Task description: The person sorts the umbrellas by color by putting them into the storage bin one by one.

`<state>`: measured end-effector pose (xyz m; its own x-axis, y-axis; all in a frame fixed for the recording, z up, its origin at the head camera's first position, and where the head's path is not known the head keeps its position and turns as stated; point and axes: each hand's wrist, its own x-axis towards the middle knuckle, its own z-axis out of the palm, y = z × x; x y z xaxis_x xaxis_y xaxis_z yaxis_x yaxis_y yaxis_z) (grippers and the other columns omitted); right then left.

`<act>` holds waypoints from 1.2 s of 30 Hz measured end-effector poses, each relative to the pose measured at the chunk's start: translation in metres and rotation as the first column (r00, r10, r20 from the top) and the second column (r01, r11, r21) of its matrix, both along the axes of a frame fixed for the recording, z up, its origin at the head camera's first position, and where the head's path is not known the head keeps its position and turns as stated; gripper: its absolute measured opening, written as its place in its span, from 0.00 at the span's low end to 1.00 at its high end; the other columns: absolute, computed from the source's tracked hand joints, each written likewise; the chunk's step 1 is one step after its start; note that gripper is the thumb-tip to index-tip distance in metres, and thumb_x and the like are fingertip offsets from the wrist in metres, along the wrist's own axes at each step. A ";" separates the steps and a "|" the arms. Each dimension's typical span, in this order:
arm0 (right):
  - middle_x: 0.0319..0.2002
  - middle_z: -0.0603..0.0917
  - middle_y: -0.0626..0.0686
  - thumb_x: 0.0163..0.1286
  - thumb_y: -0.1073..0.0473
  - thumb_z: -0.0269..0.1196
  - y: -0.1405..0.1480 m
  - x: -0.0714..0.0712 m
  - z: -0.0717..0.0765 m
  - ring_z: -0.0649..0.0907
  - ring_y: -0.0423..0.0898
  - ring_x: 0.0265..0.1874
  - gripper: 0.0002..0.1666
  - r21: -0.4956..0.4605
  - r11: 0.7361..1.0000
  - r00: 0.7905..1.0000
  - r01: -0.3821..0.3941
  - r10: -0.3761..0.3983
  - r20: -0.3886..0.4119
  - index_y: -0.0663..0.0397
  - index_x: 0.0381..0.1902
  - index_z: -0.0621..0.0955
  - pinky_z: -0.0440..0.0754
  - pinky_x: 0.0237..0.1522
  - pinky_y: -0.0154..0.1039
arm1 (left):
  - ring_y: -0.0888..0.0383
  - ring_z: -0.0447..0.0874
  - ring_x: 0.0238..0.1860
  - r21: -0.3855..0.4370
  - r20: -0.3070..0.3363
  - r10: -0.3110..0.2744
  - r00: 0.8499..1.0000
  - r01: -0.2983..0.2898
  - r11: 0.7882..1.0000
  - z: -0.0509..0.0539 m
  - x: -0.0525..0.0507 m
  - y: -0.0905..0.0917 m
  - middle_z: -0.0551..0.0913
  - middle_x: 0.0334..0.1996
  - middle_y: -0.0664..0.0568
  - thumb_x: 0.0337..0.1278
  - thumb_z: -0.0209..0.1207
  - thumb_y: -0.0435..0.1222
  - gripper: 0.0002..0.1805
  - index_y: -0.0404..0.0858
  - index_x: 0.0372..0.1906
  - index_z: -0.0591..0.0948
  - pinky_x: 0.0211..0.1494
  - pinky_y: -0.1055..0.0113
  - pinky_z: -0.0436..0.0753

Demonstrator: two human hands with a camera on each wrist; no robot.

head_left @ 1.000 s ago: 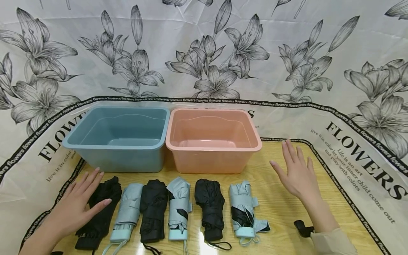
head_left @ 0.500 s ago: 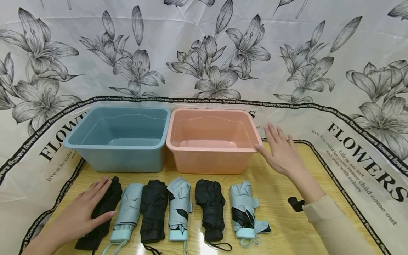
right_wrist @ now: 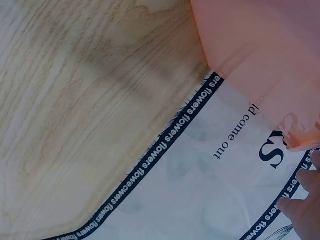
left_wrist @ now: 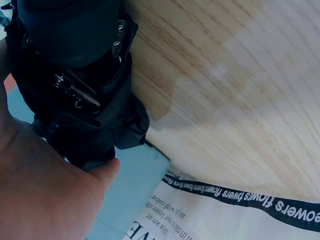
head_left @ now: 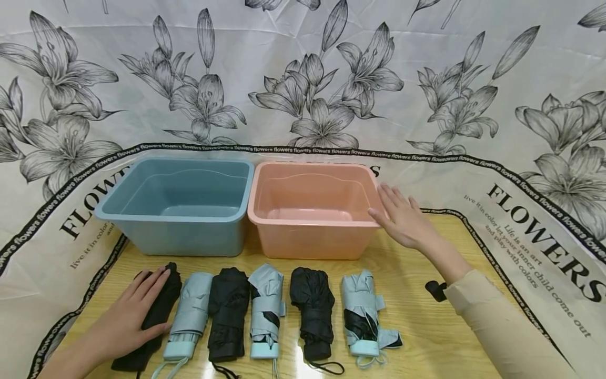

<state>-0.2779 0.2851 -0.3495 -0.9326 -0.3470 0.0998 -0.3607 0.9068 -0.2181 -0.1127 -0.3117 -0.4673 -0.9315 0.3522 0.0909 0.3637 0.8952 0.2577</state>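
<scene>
Slanting, the leftmost umbrella [head_left: 158, 310] points toward the blue tub [head_left: 184, 237].

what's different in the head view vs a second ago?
Right hand moved left and forward to the right side of the pink bin. Left hand settled onto the leftmost black umbrella. Unmoved: pink bin, blue bin, other five umbrellas.

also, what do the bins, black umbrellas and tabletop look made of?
Blue bin and pink bin: probably molded plastic, semi-gloss; smooth walls, rounded rims, soft highlights inside.
Black umbrellas: likely thin synthetic fabric, mostly matte; creases and loose folds.
Tabletop: wood or wood-look laminate, can't tell; grain streaks, glossy glare spots.
</scene>
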 end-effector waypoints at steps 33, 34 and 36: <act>0.84 0.42 0.61 0.85 0.34 0.38 0.000 -0.002 -0.001 0.44 0.65 0.82 0.46 -0.045 0.998 0.998 -0.036 0.038 0.042 0.60 0.84 0.47 0.38 0.75 0.73 | 0.25 0.76 0.50 0.033 -0.034 0.118 0.992 -0.117 0.993 -0.013 -0.005 0.008 0.58 0.75 0.36 0.54 0.75 0.52 0.56 0.42 0.81 0.57 0.31 0.43 0.79; 0.84 0.43 0.61 0.85 0.34 0.38 0.000 -0.002 -0.001 0.44 0.65 0.82 0.46 -0.045 0.998 0.998 -0.037 0.039 0.042 0.60 0.84 0.47 0.38 0.75 0.73 | 0.25 0.75 0.54 0.047 -0.030 0.117 0.993 -0.116 0.992 -0.012 -0.006 0.008 0.58 0.74 0.36 0.53 0.75 0.51 0.55 0.41 0.80 0.58 0.36 0.40 0.79; 0.84 0.43 0.61 0.85 0.35 0.38 0.000 -0.002 0.000 0.44 0.65 0.82 0.46 -0.044 0.998 0.998 -0.039 0.041 0.042 0.61 0.84 0.47 0.38 0.75 0.72 | 0.26 0.72 0.59 0.078 -0.022 0.112 0.993 -0.110 0.991 -0.010 -0.008 0.008 0.58 0.74 0.35 0.51 0.77 0.49 0.54 0.39 0.79 0.61 0.46 0.33 0.76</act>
